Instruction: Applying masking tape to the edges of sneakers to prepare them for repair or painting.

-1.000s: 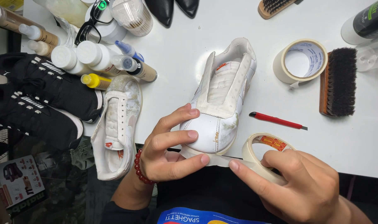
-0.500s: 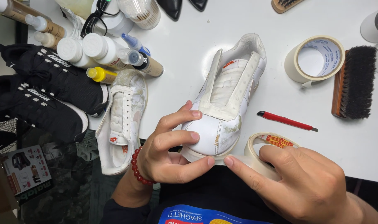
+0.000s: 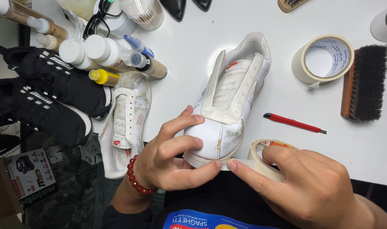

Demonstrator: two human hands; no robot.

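Observation:
A white sneaker (image 3: 233,97) lies on the white table (image 3: 202,51), its opening and tongue covered in cream masking tape. My left hand (image 3: 170,159), with a red bead bracelet at the wrist, cups the toe, the thumb pressing a tape strip along the sole edge. My right hand (image 3: 303,182) holds a small masking tape roll (image 3: 261,157) just right of the toe. Its forefinger presses the strip near my left thumb.
A second white sneaker (image 3: 127,121) lies to the left beside two black sneakers (image 3: 45,97). Several bottles (image 3: 98,48) stand at the back left. A larger tape roll (image 3: 323,57), a black shoe brush (image 3: 365,82) and a red utility knife (image 3: 293,123) lie on the right.
The view shifted slightly. My hands stay at the toe, and the right forefinger and left thumb have drawn closer along the tape strip.

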